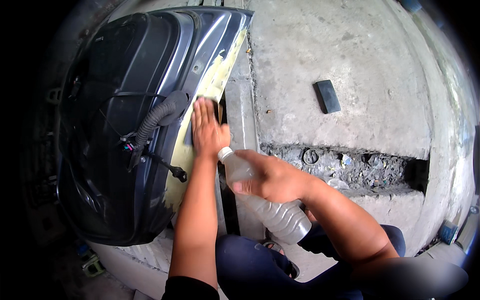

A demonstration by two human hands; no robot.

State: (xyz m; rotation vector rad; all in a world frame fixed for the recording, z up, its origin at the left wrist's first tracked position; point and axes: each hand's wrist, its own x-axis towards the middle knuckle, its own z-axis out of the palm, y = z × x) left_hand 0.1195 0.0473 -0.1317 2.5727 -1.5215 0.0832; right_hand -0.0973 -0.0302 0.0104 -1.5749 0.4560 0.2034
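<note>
My left hand [207,127] rests with flattened fingers on a dark, flat pad [189,135], mostly hidden beneath it, on the pale yellow strip [226,62] along the right edge of a dark vehicle panel [115,195]. My right hand [272,177] is closed round a translucent, ribbed plastic bottle [285,222] with a white cap, held tilted beside my left wrist. A corrugated tube [152,122] and loose cables lie on the panel, left of my left hand.
A dark rectangular block [326,96] lies on the concrete slab [350,50] at the right. Below it runs a broken trench [370,167] with rubble and debris. A narrow dark gap separates the panel from the slab. My bent knees and sandalled foot show at the bottom.
</note>
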